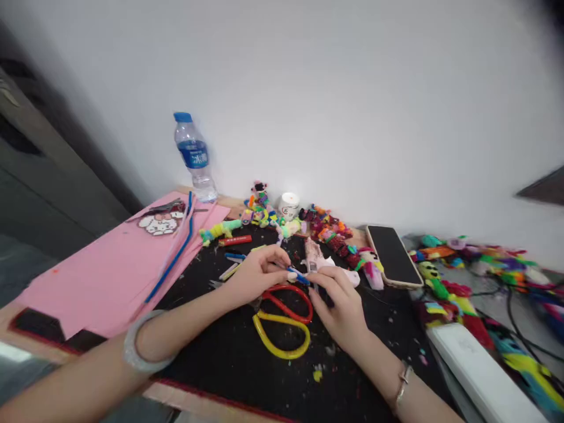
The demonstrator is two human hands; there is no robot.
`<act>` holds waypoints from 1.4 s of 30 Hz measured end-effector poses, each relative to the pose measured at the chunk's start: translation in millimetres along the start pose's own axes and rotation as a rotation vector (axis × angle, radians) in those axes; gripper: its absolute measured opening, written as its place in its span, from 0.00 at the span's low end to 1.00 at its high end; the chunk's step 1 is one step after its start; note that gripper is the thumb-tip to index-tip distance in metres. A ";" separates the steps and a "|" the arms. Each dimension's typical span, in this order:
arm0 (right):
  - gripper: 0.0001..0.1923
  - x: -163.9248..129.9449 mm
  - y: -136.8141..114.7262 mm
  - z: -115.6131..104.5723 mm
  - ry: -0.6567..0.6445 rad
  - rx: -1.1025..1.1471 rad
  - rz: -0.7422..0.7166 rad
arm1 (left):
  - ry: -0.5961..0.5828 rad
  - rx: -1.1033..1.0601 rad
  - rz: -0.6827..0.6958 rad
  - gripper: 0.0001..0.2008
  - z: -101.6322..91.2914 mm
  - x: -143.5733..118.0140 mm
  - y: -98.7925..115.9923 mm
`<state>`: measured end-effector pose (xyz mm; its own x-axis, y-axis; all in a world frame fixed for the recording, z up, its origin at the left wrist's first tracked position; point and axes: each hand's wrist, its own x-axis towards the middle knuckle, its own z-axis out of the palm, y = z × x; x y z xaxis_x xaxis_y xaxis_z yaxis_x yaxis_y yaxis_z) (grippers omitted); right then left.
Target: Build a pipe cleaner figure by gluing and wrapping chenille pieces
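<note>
Left hand (259, 271) and right hand (341, 302) pinch 1 small blue piece (301, 278) at frame centre. Scissors (282, 318), 1 red and 1 yellow handle, just below on black surface (220, 364).

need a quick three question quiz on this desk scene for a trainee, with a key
1. What colours are the two large handle loops?
2. True or false: a blue strip lies on the pink paper.
3. The left hand and right hand meet at which thing?
A) phone
B) small blue item
C) bottle

Key: 1. red and yellow; 2. true; 3. B
</note>
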<state>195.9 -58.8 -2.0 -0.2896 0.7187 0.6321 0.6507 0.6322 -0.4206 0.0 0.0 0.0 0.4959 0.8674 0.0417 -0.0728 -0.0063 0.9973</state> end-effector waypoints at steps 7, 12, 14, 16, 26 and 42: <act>0.12 2.4 -3.6 -0.2 -0.049 0.037 0.066 | -0.061 -0.052 -0.037 0.10 2.5 0.6 1.2; 0.12 1.2 -3.3 -1.0 -0.074 0.055 0.097 | -0.094 -0.076 -0.043 0.11 3.4 -0.3 2.1; 0.12 0.5 -4.0 -1.3 -0.066 0.057 0.111 | -0.110 -0.098 -0.039 0.11 4.5 -0.8 3.4; 0.12 0.2 -4.3 -1.5 -0.062 0.057 0.117 | -0.104 -0.114 -0.019 0.12 5.5 -1.4 4.4; 0.12 3.7 -2.4 -1.9 -0.095 0.087 0.086 | -0.110 -0.061 0.026 0.10 5.6 -2.2 2.8; 0.12 3.9 -2.2 -3.5 -0.115 0.145 0.115 | -0.090 0.116 0.133 0.13 3.2 -3.5 5.0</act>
<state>195.8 -58.4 3.7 -0.3026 0.8115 0.5000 0.5787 0.5732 -0.5801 0.7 -4.6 5.0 0.5645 0.8069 0.1738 -0.0456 -0.1798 0.9826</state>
